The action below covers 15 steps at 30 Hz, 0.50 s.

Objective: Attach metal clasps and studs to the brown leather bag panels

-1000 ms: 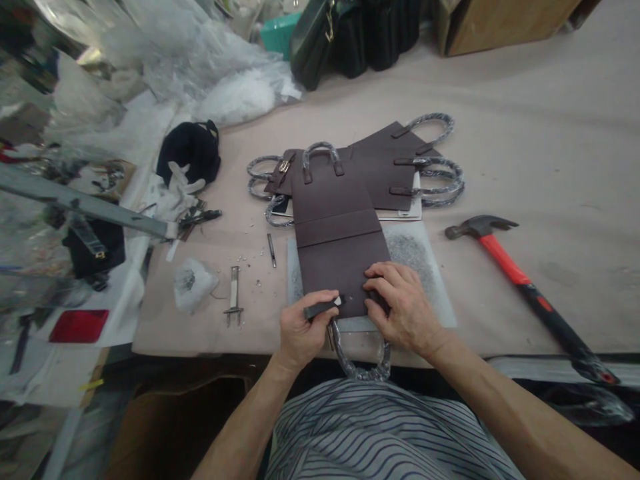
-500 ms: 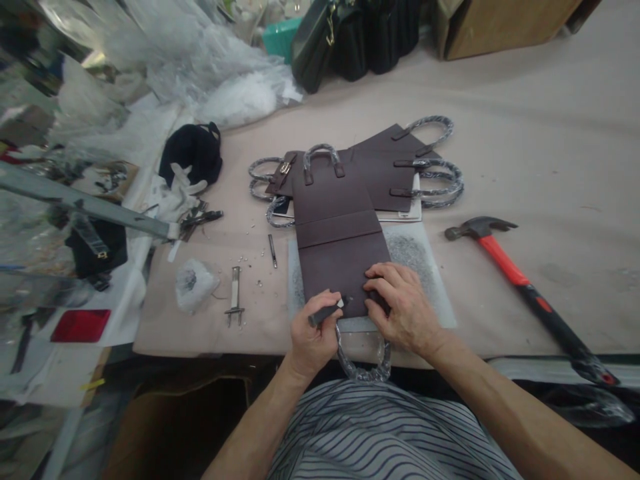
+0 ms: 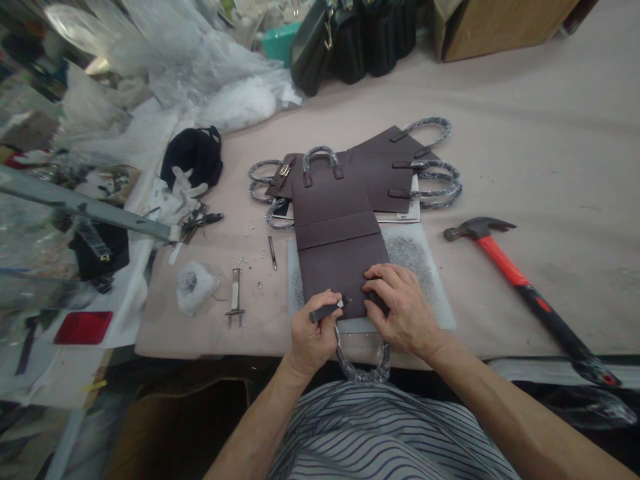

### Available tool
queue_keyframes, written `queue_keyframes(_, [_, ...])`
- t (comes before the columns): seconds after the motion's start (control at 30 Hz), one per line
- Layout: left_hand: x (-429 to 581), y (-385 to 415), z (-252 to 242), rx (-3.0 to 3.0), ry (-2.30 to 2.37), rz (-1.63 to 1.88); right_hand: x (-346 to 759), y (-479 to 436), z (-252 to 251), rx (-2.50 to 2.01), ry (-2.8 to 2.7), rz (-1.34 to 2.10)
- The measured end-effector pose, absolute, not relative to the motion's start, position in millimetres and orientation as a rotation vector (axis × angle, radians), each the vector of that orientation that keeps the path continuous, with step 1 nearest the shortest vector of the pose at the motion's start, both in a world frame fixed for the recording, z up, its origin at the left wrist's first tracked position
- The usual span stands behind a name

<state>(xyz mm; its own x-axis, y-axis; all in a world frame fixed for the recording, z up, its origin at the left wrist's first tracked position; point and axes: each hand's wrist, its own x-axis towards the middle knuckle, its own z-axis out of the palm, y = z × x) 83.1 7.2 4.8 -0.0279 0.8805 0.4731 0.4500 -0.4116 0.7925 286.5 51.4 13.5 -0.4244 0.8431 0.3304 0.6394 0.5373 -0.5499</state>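
A brown leather bag panel [image 3: 333, 230] with a crease across its middle lies toward me. At its near end is a handle [image 3: 363, 375] wrapped in clear plastic, hanging over the table edge. My left hand [image 3: 315, 330] is closed around a short dark stick-like tool [image 3: 323, 313], beside the handle's left end. The tool's right end points at a small mark on the leather; its exact kind is unclear. My right hand [image 3: 403, 307] bends its fingers over the handle's dark leather tab [image 3: 377, 301], pinching it against the panel. The fingers partly hide the tab.
A claw hammer [image 3: 523, 283] lies on the right. More brown panels [image 3: 383, 177] with wrapped handles are stacked behind. To the left are a slim metal punch [image 3: 272, 253], a metal fitting tool [image 3: 235, 297] and a plastic bag [image 3: 195, 287]. A speckled slab [image 3: 417, 267] lies underneath.
The whole view has shifted very slightly. Both hands keep their places on the panel, with nothing visibly taken up or let go.
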Motion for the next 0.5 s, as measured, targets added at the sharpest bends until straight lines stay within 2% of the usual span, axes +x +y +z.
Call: queue_keyframes(0.5, [91.3, 14.9, 0.9, 2.044, 1.425, 1.374, 286.4, 50.6, 12.3, -1.196, -2.213, 0.461])
